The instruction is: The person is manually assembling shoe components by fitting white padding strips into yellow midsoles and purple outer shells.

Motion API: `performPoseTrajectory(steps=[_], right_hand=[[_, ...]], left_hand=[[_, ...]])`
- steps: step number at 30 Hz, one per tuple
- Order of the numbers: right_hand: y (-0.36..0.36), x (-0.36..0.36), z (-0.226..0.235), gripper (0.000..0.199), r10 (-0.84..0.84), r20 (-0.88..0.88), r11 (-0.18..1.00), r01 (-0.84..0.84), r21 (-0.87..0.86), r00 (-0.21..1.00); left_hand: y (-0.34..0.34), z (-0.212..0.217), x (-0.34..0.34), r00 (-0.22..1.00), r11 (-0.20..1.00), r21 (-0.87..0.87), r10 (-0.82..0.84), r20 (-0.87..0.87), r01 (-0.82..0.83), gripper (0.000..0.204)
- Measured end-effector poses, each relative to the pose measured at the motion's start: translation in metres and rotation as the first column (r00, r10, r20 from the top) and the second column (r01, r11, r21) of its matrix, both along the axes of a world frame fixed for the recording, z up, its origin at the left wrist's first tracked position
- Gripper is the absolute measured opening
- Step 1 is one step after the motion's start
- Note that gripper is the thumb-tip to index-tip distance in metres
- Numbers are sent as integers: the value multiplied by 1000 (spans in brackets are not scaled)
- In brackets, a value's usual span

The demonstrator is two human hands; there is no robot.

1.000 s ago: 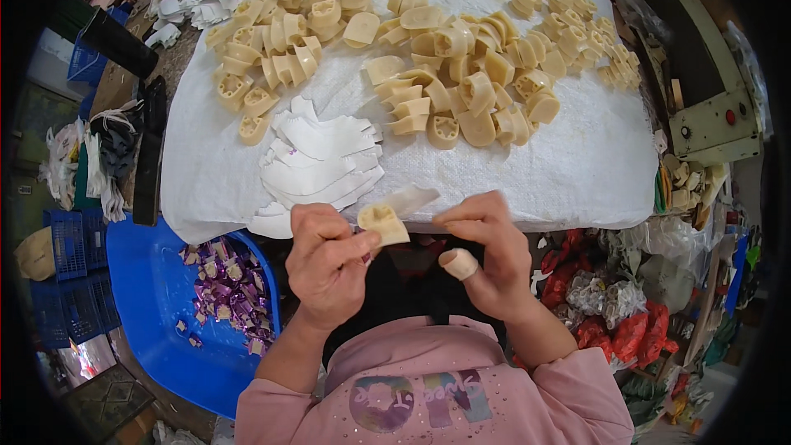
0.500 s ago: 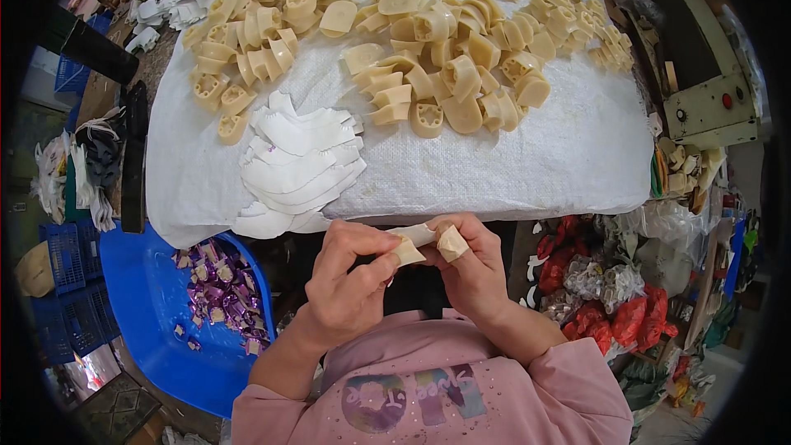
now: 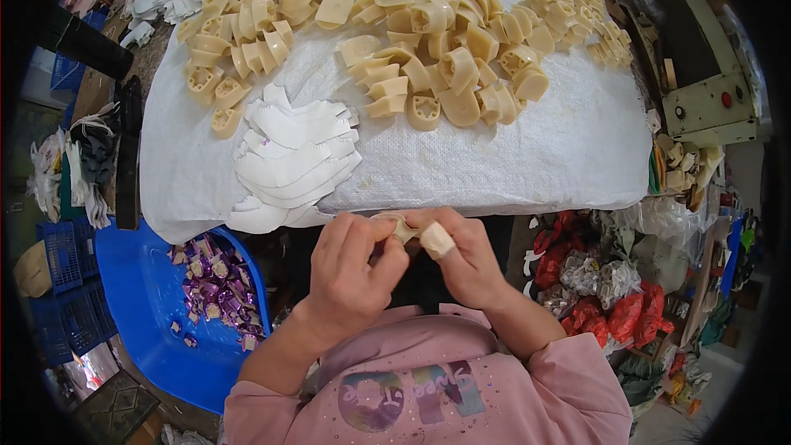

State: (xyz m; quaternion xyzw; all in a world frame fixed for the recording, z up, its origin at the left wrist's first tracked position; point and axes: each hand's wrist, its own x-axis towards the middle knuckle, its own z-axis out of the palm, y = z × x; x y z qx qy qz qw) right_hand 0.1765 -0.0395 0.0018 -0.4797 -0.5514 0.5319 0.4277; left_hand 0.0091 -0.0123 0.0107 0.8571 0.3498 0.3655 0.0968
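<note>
Both hands meet in front of my chest, just off the near edge of the cloth-covered table. My left hand point(image 3: 350, 259) is closed, thumb and fingers pinching a small beige shoe heel point(image 3: 402, 229) at its left side. On the other side my right hand point(image 3: 465, 259) grips the same heel, its thumb wrapped in a pale cover. My fingers hide most of the heel, and I cannot make out a white piece there now. Beyond my left hand, curved white cut pieces point(image 3: 297, 156) lie overlapped on the table. Many loose beige heels point(image 3: 457, 66) are heaped farther back.
White woven cloth point(image 3: 494, 165) covers the table. A blue basin point(image 3: 140, 313) at the lower left holds shiny purple-covered heels point(image 3: 216, 280). Red and clear plastic bags point(image 3: 606, 305) crowd the right side. A pale machine housing point(image 3: 710, 111) with a red button stands at the right.
My hands have drawn closer together and shifted slightly left. The white strip that showed between them is out of sight, and the beige heel has turned in my fingers.
</note>
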Motion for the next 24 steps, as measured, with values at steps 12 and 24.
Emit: performPoseTrajectory(steps=[12,24], right_hand=[[33,34,-7,46,318,-448,905,-408,-119,835],[29,24,-17,54,127,-327,989,-145,-30,936]], left_hand=[[-4,-9,1,827,921,-164,-226,515,354,23],[-5,-19,5,851,931,-313,3,525,190,18]])
